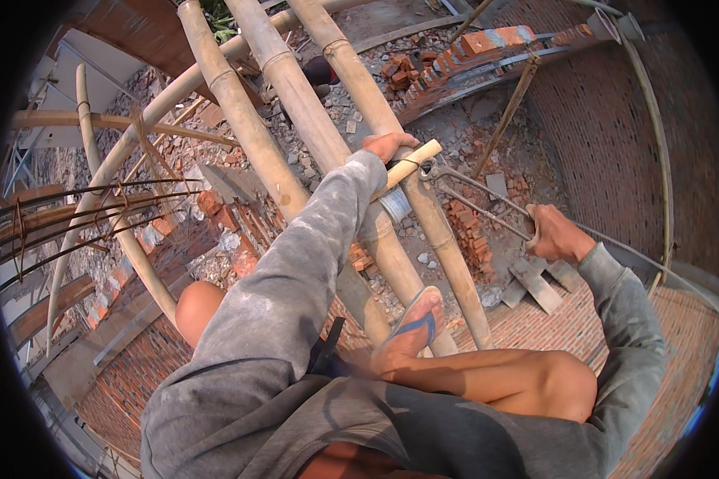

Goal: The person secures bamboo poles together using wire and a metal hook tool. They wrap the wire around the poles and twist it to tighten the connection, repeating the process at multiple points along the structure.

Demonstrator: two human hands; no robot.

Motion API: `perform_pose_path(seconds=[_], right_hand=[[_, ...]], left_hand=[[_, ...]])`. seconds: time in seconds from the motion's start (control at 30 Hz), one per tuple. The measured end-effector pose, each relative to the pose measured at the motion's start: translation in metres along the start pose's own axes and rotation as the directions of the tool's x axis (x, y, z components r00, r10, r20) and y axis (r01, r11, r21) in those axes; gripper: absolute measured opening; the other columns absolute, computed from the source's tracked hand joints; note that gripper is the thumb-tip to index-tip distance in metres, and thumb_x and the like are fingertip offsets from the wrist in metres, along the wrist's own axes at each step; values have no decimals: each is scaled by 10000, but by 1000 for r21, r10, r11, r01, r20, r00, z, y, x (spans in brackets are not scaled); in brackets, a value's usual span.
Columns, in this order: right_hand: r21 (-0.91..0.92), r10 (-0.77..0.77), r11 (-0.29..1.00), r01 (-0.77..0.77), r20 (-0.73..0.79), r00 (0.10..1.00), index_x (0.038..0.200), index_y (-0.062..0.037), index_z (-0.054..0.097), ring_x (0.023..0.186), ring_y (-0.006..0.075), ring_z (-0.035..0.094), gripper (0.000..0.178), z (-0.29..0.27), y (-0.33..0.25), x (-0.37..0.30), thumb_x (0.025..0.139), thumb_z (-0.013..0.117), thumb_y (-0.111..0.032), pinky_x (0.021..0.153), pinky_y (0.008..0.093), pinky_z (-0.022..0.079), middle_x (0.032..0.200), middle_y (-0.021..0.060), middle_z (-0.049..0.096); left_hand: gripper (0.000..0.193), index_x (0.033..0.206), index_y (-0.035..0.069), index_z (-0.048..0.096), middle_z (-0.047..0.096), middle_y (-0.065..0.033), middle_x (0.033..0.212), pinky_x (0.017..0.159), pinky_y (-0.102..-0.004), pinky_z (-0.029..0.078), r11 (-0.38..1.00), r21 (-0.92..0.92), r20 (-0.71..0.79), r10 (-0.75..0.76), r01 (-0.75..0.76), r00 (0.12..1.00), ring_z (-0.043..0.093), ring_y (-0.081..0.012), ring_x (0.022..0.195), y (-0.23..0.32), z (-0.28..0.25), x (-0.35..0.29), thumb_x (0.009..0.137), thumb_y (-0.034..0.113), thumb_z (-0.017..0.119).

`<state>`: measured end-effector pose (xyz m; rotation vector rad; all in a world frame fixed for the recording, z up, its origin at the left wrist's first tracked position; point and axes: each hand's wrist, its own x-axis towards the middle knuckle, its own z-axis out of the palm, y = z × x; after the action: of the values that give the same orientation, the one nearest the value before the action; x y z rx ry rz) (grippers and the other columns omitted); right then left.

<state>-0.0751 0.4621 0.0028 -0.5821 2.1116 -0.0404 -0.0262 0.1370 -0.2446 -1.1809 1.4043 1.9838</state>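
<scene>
My left hand (388, 147) is closed over a long bamboo pole (365, 86), right beside a short, pale bamboo piece (420, 162) lying crosswise over it. Dark wire or cord shows round the joint, partly hidden by that hand. Long-handled metal pincers (473, 185) reach from the joint to my right hand (559, 234), whose fingers are wrapped round the handle ends. Their jaws are at the crosspiece's end, by the lashing. My sandalled foot (418, 321) rests on the middle bamboo pole (391, 254), below a pale band round it.
Another thick pole (252, 136) runs on the left, with a curved pole (128, 152) crossing beyond. Rusty bars (80, 219) jut in from the left. Far below lie rubble and stacked bricks (470, 235). A brick wall (607, 144) stands right, and a thin rod (639, 254) passes my right hand.
</scene>
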Motion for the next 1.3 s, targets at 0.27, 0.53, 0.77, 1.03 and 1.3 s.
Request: perform_pose_path(seconds=[0.27, 0.53, 0.77, 1.03, 1.3], right_hand=[[-81, 24, 996, -26, -31, 999, 711, -35, 591, 450, 186, 437, 497, 20, -5, -10, 1027, 742, -388, 454, 431, 360, 581, 24, 571], [883, -112, 445, -149, 220, 969, 835, -7, 628, 510, 138, 641, 335, 55, 10, -38, 887, 907, -186, 440, 304, 550, 683, 70, 639], [761, -45, 637, 119, -118, 992, 943, 22, 694, 573, 139, 674, 217, 121, -16, -36, 1035, 713, -174, 564, 328, 534, 738, 64, 707], [178, -459, 855, 487, -178, 871, 1406, -76, 693, 868, 412, 700, 641, 118, -48, -30, 789, 634, 87, 776, 451, 545, 949, 213, 693], [389, -402, 809, 441, -181, 897, 1539, -143, 614, 1039, 397, 668, 749, 121, -66, -18, 832, 632, 103, 959, 447, 540, 1225, 185, 732]], left_hand=[[670, 1200, -23, 754, 765, -143, 1160, 957, -371, 524, 995, 47, -5, 86, -86, 996, 713, -250, 1046, 2, -1, -1, 701, 389, 928], [725, 1315, -36, 684, 759, -163, 1194, 1028, -360, 515, 992, 55, 37, 113, -115, 993, 722, -267, 1079, -1, -4, 8, 751, 345, 933], [802, 1491, -62, 480, 618, -181, 1454, 1163, -443, 466, 727, -151, -281, 618, -670, 734, 601, -292, 1353, -23, 13, -136, 887, 321, 843], [304, 1263, -47, 605, 740, -177, 1097, 846, -415, 650, 857, -510, 228, 55, 71, 972, 754, -233, 955, -126, -15, -265, 1004, 84, 693], [88, 945, 72, 597, 744, -135, 939, 703, -376, 640, 885, -461, 184, 19, 69, 983, 742, -200, 764, -181, -93, -272, 967, 30, 523]])
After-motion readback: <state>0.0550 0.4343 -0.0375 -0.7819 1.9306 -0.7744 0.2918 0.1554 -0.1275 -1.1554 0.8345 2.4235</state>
